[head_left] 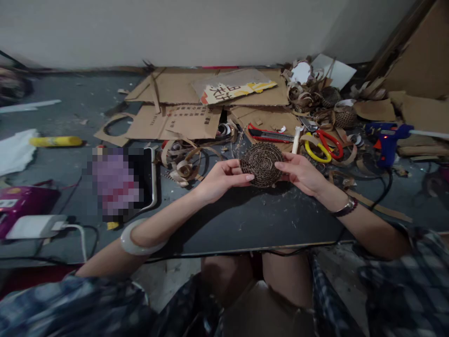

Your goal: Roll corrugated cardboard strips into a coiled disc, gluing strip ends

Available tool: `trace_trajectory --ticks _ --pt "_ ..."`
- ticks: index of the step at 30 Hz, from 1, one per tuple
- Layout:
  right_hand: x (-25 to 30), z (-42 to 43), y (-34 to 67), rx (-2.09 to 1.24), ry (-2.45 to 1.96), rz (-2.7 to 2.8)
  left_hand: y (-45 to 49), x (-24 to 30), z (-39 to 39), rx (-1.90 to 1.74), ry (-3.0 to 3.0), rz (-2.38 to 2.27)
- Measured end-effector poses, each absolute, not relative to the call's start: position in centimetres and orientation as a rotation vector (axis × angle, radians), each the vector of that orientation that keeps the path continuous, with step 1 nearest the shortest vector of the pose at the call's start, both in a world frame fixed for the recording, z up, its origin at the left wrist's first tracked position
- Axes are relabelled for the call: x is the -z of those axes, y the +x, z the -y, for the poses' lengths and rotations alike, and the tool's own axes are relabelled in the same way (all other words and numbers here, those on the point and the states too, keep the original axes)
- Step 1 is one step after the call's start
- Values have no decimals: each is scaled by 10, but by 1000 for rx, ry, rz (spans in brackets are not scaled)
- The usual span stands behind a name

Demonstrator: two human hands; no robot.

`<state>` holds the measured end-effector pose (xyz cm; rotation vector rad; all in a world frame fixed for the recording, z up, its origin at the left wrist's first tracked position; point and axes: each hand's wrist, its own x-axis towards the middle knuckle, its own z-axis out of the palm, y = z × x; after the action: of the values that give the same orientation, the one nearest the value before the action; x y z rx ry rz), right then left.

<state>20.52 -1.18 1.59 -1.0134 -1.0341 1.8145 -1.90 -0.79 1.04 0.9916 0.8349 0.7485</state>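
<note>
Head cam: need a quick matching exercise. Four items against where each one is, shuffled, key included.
Items:
1. Coiled corrugated cardboard disc
2. Blue hot glue gun
3. Pale bangle
4. Wristwatch

Places:
A. Right wrist
B. Far right of the dark tabletop
C. Left forearm
D. Held between the left hand and right hand

Pairs: 1-D, 2-B, 3-C, 4-A

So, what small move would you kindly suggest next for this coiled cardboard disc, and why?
I would probably turn the coiled cardboard disc to check its edge for loose layers, since left hand and right hand hold its rim, and the blue hot glue gun lies nearby.
</note>
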Motion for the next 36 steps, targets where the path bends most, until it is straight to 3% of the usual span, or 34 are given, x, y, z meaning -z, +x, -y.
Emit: trace_trajectory --ticks 16,36 --pt "-12 18 199 -1573 -1035 1317 -13 -10 12 -737 1278 -1034" --pt "-13 25 196 -1632 -1196 1400 -12 -12 14 -707 1376 -1021"
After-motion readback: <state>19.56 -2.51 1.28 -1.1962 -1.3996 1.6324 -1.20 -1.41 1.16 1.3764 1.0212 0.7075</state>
